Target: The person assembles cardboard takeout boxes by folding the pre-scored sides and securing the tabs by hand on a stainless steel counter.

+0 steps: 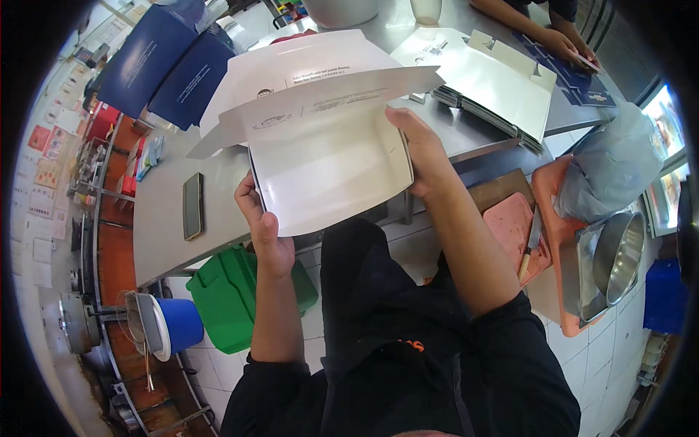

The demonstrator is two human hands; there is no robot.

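Note:
Between my hands is a cardboard box [331, 171], white inside, its lid standing up at the far side with small print on the flaps. My left hand [268, 233] grips the near left corner, thumb on the inside. On the right side wall my right hand [426, 153] is closed, thumb at the rim and fingers hidden outside. The box is held above my lap at the edge of a steel table [164, 218]. Beyond it, to the right, a stack of flat white box blanks [502, 84] lies on the table.
Folded dark blue boxes [156, 65] are piled at the far left, with a phone [193, 206] nearer. At the far right another person's hands [564, 47] handle a blue blank [582, 84]. Below are a green bin [226, 302] and a knife [535, 233] on a pink board [506, 218].

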